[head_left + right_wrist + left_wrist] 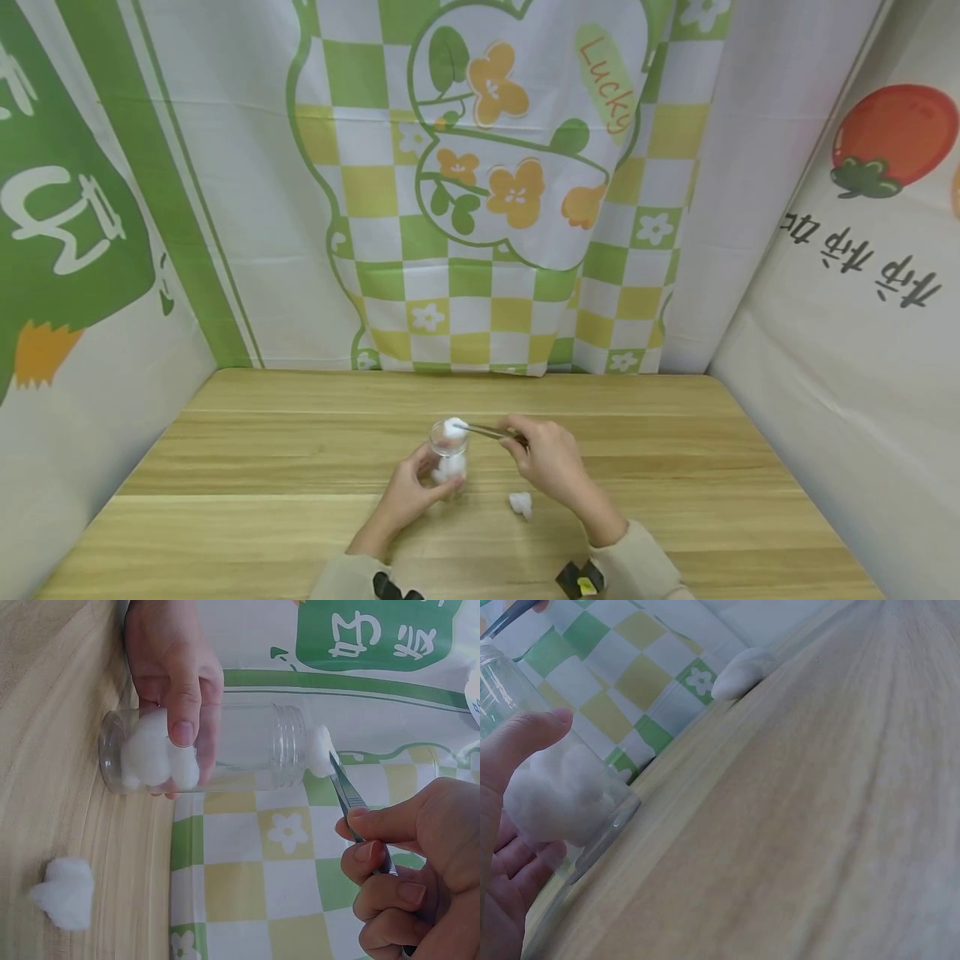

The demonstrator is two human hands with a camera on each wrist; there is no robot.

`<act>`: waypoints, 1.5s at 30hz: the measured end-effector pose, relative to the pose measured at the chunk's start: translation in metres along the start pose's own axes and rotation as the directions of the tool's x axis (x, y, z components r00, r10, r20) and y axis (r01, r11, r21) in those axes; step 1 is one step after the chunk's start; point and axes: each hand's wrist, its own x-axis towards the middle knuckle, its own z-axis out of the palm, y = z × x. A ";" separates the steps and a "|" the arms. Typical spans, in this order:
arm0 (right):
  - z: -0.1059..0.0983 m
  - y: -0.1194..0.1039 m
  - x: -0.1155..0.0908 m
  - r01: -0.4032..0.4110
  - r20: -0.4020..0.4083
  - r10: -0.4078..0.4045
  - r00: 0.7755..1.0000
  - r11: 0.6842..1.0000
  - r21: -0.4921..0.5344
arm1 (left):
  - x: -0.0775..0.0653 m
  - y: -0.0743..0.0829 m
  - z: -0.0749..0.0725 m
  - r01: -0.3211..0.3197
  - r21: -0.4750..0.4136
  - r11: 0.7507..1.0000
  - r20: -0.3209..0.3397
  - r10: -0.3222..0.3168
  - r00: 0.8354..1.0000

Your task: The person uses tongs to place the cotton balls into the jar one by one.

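A clear jar (247,750) stands upright on the table, its threaded mouth uncovered and several white cotton balls (154,754) in its lower part. My left hand (411,492) grips the jar low down, thumb on one side and fingers round the other. In my right hand (551,458) I hold metal tweezers (346,787), pinched between thumb and fingers. Their tips clasp one cotton ball (321,750) right at the jar's mouth; the head view shows it over the opening (454,427). Another cotton ball (521,504) lies loose on the wood, below my right hand.
The wooden table (300,450) reaches back to a checked green and yellow curtain (465,317). Printed cloth walls stand at left and right. Black straps (580,578) sit on both sleeves near the table's front.
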 end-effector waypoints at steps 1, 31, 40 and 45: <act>0.000 0.000 0.000 0.000 0.003 0.000 1.000 1.000 0.000 | 0.000 0.000 0.000 0.001 0.001 1.000 -0.001 -0.001 1.000; 0.011 0.001 0.000 -0.004 0.025 0.003 1.000 0.999 0.044 | 0.001 0.002 -0.001 -0.004 0.014 1.000 0.017 0.004 1.000; 0.009 0.002 -0.001 -0.009 0.030 0.007 1.000 0.999 0.051 | 0.000 0.003 -0.002 0.000 -0.005 1.000 0.021 0.000 1.000; 0.008 0.003 -0.002 -0.019 0.038 0.017 0.999 0.998 0.054 | -0.001 0.002 -0.002 -0.003 0.006 1.000 0.022 0.003 1.000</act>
